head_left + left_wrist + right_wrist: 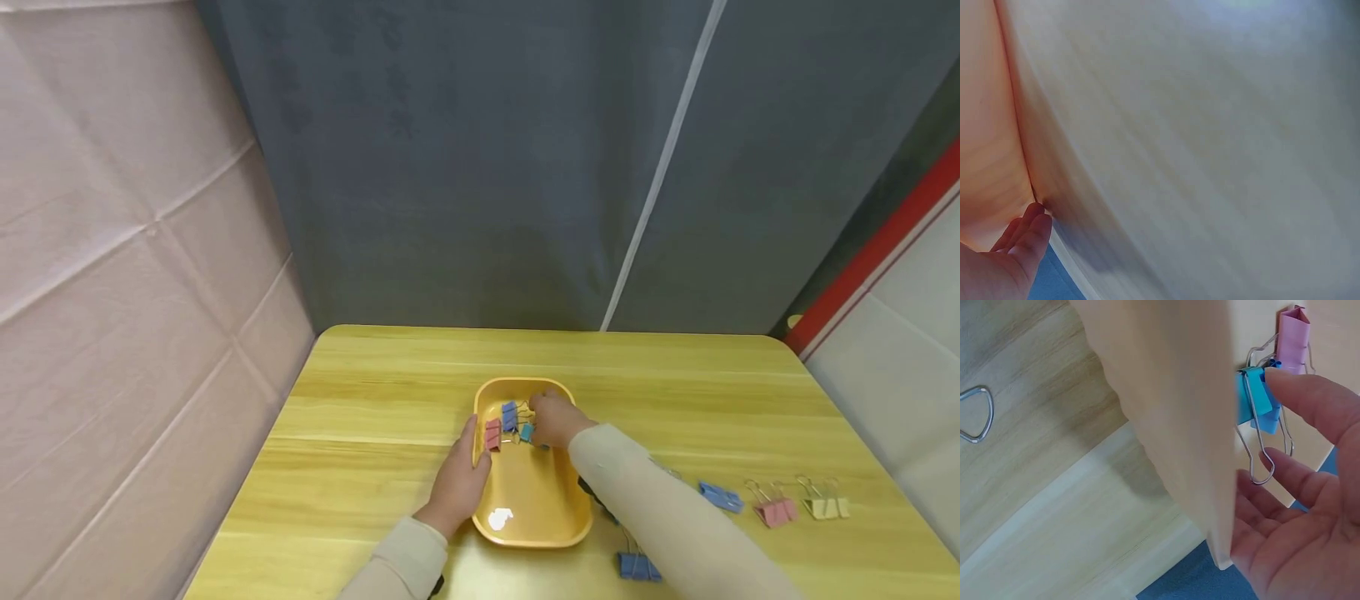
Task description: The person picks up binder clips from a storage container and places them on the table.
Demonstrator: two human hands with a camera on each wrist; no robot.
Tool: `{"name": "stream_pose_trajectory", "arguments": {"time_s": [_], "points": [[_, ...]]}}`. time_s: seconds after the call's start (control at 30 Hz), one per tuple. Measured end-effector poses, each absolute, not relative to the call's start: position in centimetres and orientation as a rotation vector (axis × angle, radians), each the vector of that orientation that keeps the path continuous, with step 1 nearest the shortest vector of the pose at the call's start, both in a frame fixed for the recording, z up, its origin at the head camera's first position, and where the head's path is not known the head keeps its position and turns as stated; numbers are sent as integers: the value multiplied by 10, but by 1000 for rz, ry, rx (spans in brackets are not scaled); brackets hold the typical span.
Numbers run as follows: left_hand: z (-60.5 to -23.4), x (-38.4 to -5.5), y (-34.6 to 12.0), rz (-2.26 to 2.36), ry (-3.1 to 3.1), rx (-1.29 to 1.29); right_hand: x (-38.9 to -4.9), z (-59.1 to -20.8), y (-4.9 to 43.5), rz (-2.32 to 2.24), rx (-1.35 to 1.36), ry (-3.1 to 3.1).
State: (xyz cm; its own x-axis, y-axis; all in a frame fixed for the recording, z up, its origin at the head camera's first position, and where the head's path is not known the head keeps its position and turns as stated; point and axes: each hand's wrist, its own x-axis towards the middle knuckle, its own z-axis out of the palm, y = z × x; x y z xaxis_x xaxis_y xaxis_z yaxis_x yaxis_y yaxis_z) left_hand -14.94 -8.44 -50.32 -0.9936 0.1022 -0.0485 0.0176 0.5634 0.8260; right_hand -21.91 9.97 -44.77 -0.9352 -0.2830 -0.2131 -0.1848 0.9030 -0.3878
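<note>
Right grip point(557, 419) spread at teal clip point(1255, 403) — left grip point(457, 482), fingers straight, against yellow tray point(534, 500).

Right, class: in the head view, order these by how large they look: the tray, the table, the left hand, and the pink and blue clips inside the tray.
1. Table
2. Tray
3. Left hand
4. Pink clip and blue clip: too alike to rank
</note>
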Motion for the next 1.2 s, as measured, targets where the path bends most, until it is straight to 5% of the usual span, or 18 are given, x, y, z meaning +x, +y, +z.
{"name": "stream_pose_trajectory", "arguments": {"time_s": [1.2], "points": [[-506, -146, -81, 1412, 2729, 122, -224, -448, 85, -464, -161, 2703]]}}
